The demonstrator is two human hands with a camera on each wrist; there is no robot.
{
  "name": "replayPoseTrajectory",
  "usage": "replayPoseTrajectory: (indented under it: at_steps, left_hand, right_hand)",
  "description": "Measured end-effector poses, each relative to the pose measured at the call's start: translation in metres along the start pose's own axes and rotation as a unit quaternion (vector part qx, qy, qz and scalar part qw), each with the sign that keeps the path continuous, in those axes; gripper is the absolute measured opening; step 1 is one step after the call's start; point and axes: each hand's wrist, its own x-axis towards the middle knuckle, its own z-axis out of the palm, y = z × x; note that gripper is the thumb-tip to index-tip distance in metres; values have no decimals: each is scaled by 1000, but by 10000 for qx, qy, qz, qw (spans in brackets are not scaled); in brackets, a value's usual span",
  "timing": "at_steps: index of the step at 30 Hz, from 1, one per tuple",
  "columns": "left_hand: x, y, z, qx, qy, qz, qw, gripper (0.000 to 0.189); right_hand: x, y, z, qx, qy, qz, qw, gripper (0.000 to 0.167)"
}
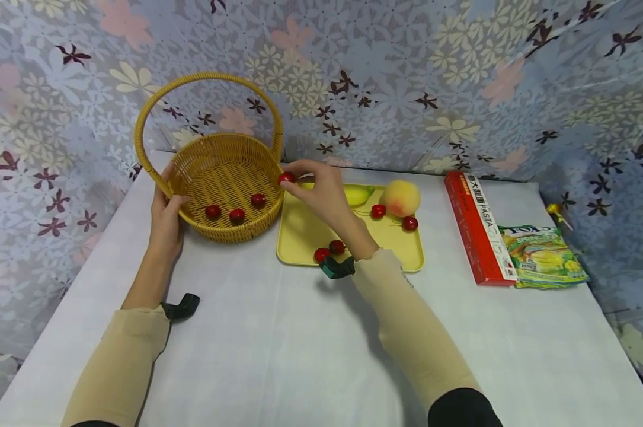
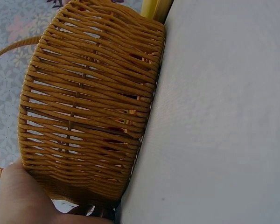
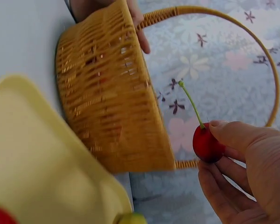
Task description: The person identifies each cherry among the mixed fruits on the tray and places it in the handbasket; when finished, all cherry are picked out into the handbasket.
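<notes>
A woven wicker basket (image 1: 230, 234) with a tall looped handle stands at the left of the table, several red cherries (image 1: 237, 216) on its floor. My left hand (image 1: 165, 216) grips the basket's left side, thumb over the rim; the left wrist view shows the hand against the weave (image 2: 84, 107). Between thumb and fingertips my right hand (image 1: 321, 193) pinches one cherry (image 3: 208, 143), its green stem sticking up, close by the basket's right rim. Beneath that hand lies a yellow tray (image 1: 300, 237) with more cherries (image 1: 377, 211), a peach (image 1: 401, 198) and a banana (image 1: 357, 194).
Right of the tray lie a red pasta box (image 1: 478, 231) and a green packet (image 1: 542, 256). A small yellow object (image 1: 554, 209) is by the table's right edge. Flowered cloth (image 1: 385, 89) hangs behind the white-covered table (image 1: 257, 344).
</notes>
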Motion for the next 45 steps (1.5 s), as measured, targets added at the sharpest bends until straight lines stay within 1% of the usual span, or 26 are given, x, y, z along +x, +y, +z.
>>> replayPoseTrajectory:
  at_steps: [5, 11, 14, 19, 23, 27, 31, 35, 41, 45]
  left_hand:
    - [-1, 0, -1, 30, 12, 14, 10000, 75]
    - [-2, -1, -1, 63, 26, -89, 9999, 74]
    - [-1, -3, -1, 74, 73, -88, 9999, 74]
    - [2, -7, 4, -26, 0, -73, 10000, 75]
    - [3, -8, 7, -45, -44, -69, 10000, 76]
    - [3, -6, 4, 16, -19, -14, 10000, 77]
    - [3, -3, 1, 74, 0, -44, 10000, 76]
    - [4, -1, -3, 103, 3, -63, 9999, 76]
    - [3, 0, -1, 119, -21, -25, 9999, 76]
    - [2, 0, -1, 86, -18, -17, 10000, 76]
  right_hand:
    - [11, -8, 16, -75, -109, 10, 9999, 27]
    - [15, -10, 27, -92, -93, 129, 9998, 26]
    - [17, -11, 30, -143, -137, 192, 9996, 27]
    - [22, -12, 31, -244, -158, 273, 9992, 30]
    - [21, -13, 28, -488, -196, 308, 9981, 37]
    - [17, -14, 22, -672, -157, 123, 9975, 36]
    - [9, -10, 11, -671, 54, -44, 9977, 30]
    - [-3, -1, -3, -631, 123, 23, 9979, 27]
    - [-23, 14, -28, -759, 190, 154, 9968, 28]
    - [-33, 20, -44, -866, 99, 284, 9958, 28]
